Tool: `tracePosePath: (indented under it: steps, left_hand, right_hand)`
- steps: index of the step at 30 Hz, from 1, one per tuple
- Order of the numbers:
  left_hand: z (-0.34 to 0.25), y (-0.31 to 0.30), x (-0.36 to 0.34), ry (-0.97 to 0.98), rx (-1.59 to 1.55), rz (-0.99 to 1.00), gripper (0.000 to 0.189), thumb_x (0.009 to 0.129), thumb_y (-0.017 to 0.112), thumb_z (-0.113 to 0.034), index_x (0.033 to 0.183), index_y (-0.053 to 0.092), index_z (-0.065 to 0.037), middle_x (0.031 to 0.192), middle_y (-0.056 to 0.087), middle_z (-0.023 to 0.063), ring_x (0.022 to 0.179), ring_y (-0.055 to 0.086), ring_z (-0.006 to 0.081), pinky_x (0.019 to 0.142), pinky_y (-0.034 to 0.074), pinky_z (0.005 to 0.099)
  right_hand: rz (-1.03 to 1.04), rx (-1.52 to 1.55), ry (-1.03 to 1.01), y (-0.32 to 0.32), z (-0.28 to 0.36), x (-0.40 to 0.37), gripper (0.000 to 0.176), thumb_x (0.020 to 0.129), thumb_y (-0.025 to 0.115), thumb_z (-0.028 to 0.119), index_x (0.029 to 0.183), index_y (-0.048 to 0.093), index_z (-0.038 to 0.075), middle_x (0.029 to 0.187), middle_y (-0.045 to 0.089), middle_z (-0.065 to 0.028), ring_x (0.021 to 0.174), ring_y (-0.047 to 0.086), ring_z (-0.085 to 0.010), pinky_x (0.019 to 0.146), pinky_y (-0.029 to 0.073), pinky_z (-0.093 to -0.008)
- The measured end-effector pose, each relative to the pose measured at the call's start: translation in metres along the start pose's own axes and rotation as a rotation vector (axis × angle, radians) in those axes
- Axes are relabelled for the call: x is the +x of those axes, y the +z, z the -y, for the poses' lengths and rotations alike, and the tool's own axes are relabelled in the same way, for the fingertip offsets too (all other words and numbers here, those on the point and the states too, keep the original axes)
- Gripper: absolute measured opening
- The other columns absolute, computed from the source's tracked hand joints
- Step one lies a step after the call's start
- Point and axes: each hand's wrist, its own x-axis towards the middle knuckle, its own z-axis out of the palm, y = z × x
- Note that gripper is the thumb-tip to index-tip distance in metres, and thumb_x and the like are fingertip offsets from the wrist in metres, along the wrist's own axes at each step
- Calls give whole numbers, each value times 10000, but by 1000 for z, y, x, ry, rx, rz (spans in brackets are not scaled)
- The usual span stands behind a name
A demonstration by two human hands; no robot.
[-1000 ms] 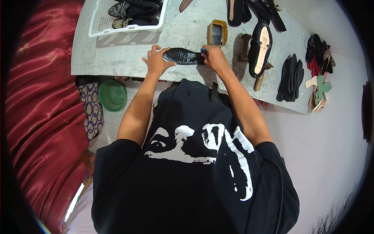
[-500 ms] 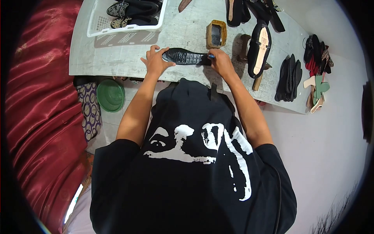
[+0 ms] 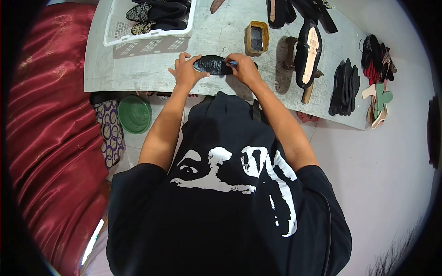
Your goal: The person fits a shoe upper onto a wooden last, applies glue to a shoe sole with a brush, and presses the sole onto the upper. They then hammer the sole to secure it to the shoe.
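A grey, scuffed table top carries the work, which sits close to its near edge. Far out to the left of the grip hangs a red satin cloth. Beyond the left hand and off to its left sits a white plastic basket with black embroidered shoes in it. To the right of the right hand a black shoe on a wooden last stands sole-up. Further right lies a stack of black flat soles. Nearer than the left hand, below the table edge, is a round green plastic bowl. Just beyond the right hand stands a small wooden box. Between the hands a black textured shoe sole lies flat on the table. The left hand's fingers curl over one end, pinning it down. The right hand covers the other end, closed around a small blue tool whose end touches the sole.
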Motion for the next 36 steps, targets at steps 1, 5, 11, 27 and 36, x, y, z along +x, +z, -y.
tracePosePath:
  steps: [1,5,11,27,36]
  left_hand:
    - [-1,-1,-1,-6,7,4,834,604,1016,-427,1382,722,-358,1488,444,-9,1439,426,305,1220,167,791]
    - [-1,-1,-1,-3,10,-14,826,607,1015,-424,1378,727,-355,1488,444,-12,1437,429,301,1219,175,789]
    - [-2,-1,-2,-9,11,-14,827,606,1016,-425,1378,728,-353,1490,445,-15,1435,431,296,1221,180,782]
    - [-1,-2,-3,-10,6,-10,840,592,1017,-435,1377,726,-368,1481,458,-17,1418,453,290,1217,200,774]
    - [-4,-2,-1,-9,23,-27,831,596,1019,-418,1374,734,-350,1466,461,-13,1406,453,293,1205,208,778]
  right_hand:
    - [0,0,10,1,-1,-1,187,853,760,-4,1034,717,16,997,742,-220,971,708,-440,827,560,-468]
    - [-31,-82,31,-26,-18,-19,185,830,735,-25,999,672,14,963,696,-232,969,658,-469,825,526,-524]
    - [-76,-272,133,-66,-28,-41,192,833,743,-1,1006,662,0,970,694,-237,971,652,-476,820,521,-536]
    - [62,-70,43,-13,8,-33,226,839,724,-11,1063,694,5,978,720,-253,979,674,-484,838,543,-527]
    - [-19,-240,244,-63,-15,-61,211,833,724,-18,1041,699,9,982,713,-250,952,678,-479,822,538,-533]
